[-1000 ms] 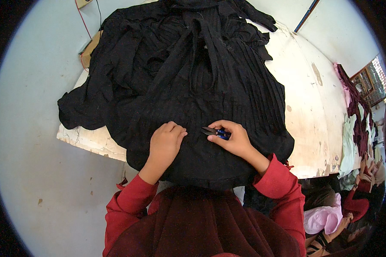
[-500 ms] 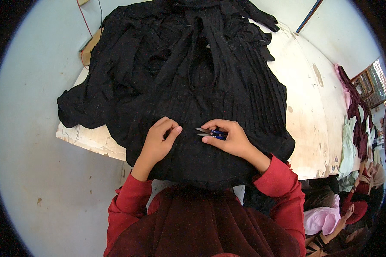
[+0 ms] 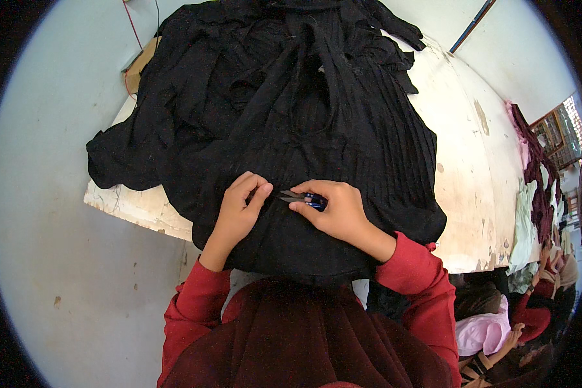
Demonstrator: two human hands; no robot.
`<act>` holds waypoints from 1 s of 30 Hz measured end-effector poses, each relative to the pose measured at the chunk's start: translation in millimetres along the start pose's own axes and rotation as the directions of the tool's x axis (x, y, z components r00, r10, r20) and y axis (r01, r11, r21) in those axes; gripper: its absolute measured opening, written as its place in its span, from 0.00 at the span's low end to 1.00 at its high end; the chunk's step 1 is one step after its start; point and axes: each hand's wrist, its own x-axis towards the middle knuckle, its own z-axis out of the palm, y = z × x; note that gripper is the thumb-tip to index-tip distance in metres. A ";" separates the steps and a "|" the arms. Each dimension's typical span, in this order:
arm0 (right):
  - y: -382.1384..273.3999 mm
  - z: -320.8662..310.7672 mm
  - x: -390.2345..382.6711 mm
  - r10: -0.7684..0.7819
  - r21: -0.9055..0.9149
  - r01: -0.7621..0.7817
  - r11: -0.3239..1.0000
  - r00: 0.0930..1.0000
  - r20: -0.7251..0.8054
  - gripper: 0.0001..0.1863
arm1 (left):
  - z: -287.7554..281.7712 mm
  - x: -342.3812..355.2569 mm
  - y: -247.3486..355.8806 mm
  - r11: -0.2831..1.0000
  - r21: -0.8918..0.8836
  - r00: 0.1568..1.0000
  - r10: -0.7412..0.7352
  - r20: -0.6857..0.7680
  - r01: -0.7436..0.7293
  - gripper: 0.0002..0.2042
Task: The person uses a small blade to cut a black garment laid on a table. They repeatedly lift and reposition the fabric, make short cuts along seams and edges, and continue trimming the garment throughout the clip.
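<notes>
Across the tabletop (image 3: 469, 174), our black pleated garment (image 3: 368, 142) lies spread. Our R grip (image 3: 335, 205) has hold of blue-handled snips (image 3: 313, 200), just beside our L grip (image 3: 240, 204); can't tell if that one's pinching anything. We're prob. lining the snips up; next move calls for steady fabric & careful aim. Vs. earlier frame, snips sit closer to L grip.

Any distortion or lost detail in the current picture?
Head view: fisheye bows the edges of the wooden table and blackens the corners; head view: deep folds of the black pleated garment lose detail, while the thread snips look fairly sharp.
</notes>
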 end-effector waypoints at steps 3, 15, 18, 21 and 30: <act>-3.5 1.6 -1.6 -0.026 -0.033 0.025 0.999 0.999 -0.031 0.13 | -0.3 -0.2 1.1 1.000 -0.002 1.000 0.004 0.005 -0.004 0.08; -5.0 3.6 -2.9 -0.012 -0.036 0.008 0.999 0.993 -0.115 0.12 | 1.4 -0.8 0.8 0.999 0.038 0.999 0.039 -0.023 -0.039 0.09; 3.5 -4.3 -3.9 0.127 0.076 -0.120 0.990 0.988 -0.094 0.17 | 1.4 -6.6 9.1 0.999 0.045 0.992 0.029 -0.121 -0.024 0.07; 28.6 -5.2 -12.0 0.191 0.188 -0.181 0.965 0.981 -0.035 0.19 | 5.8 -23.5 36.7 0.932 0.322 0.975 0.204 -0.085 -0.167 0.09; 49.4 -14.5 -19.7 0.164 0.207 -0.165 0.964 0.986 0.026 0.18 | 38.9 -73.2 19.7 0.756 0.565 0.929 0.366 0.051 -0.329 0.10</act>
